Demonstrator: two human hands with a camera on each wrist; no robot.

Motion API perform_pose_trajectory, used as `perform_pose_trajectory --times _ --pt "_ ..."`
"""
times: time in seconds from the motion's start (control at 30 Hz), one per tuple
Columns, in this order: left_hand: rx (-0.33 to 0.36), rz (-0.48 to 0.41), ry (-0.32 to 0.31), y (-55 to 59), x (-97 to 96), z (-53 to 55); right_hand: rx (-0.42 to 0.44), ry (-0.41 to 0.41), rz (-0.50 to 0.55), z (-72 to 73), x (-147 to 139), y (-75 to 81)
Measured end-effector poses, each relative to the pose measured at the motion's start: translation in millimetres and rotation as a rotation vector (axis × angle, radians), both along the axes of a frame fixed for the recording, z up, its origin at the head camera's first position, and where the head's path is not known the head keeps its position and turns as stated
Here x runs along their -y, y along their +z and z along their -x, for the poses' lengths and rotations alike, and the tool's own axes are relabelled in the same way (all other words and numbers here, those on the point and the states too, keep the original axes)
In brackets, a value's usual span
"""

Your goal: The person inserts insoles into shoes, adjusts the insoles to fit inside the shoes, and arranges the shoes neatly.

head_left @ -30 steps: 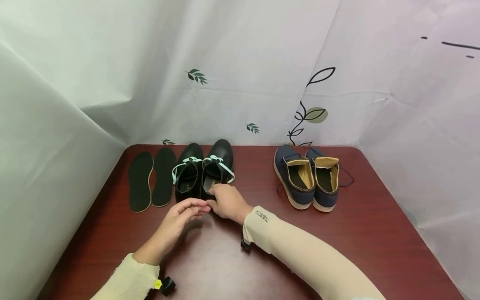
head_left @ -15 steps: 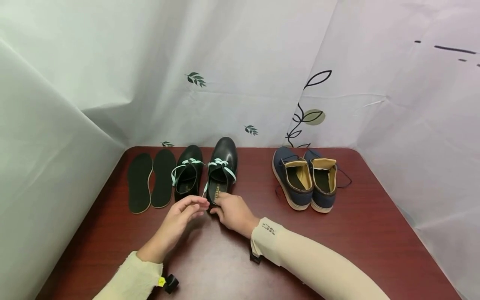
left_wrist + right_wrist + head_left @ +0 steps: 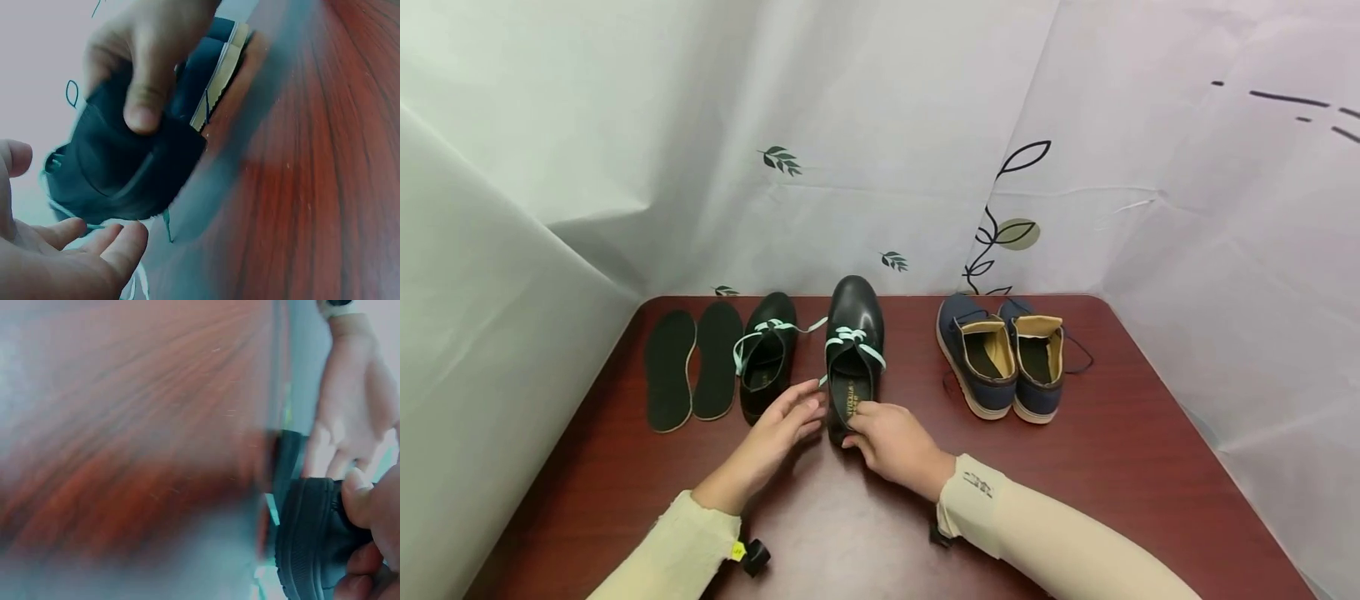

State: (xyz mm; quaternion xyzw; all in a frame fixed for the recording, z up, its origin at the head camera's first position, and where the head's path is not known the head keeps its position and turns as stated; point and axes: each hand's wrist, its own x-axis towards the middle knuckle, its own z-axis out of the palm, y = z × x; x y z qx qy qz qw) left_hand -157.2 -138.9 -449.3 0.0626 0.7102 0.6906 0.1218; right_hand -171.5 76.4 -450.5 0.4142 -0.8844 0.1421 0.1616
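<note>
Shifted since the earlier frame: the black leather shoe with pale mint laces (image 3: 855, 358), displaced toward 3 o'clock, leaving a wider gap from the matching black shoe (image 3: 786, 354). Bearings follow the head view, 12 being away from me. My right hand (image 3: 891, 437) is the nearer, clamped on the heel end, fingers over the rim, thumb outside. From that hand the laced shoe lies toward 11 o'clock; its long axis runs near 12 to 6, toe at 12. My left hand (image 3: 778, 433) stands at the shoe's 8 o'clock, holding nothing, digits loosely extended beside the heel; contact cannot be confirmed. Also differing: my right hand has travelled with the shoe, whereas the matching one remains at my grip's 10 o'clock, beside two flat black insoles (image 3: 668, 371). Navy lace-up shoes (image 3: 994, 392) sit at 2 o'clock.
</note>
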Motion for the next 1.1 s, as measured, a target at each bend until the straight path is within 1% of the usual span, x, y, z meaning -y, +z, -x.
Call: perform_pose_trajectory --times 0.07,0.17,0.27,0.37,0.43,0.53,0.67,0.8,0.97,1.1 --pt "0.01 -0.034 -0.021 0.6 -5.7 1.9 -0.029 0.02 -0.004 -5.8 -7 6.0" --pt "0.002 -0.074 -0.05 3.6 -14.7 3.5 -0.078 0.053 -0.01 -14.5 -17 13.7" --pt "-0.008 -0.069 -0.056 6.3 -23.6 2.7 -0.109 0.084 -0.01 -23.6 -26 21.1" --pt "-0.019 -0.036 -0.066 8.0 -33.0 -1.4 -0.116 0.1 -0.013 -32.7 -35 25.5" --pt "-0.026 -0.034 -0.084 7.5 -39.2 -4.5 -0.103 0.102 -0.013 -38.5 -41 26.9" --pt "-0.028 -0.055 -0.126 5.8 -47.6 -9.8 -0.07 0.102 -0.024 -46.3 -50 26.1" --pt "-0.002 -0.068 -0.173 0.0 -55.7 -15.5 -0.013 0.091 -0.038 -54.2 -60 21.6" --pt "0.027 -0.067 -0.208 -7.0 -59.6 -19.4 0.034 0.092 -0.035 -57.7 -65 14.3" --pt "0.054 -0.04 -0.208 -9.8 -58.8 -22.4 0.088 0.111 -0.004 -56.7 -63 4.8" --pt "0.073 0.003 -0.198 -12.0 -55.6 -23.6 0.134 0.114 -0.009 -55.9 -59 0.9"
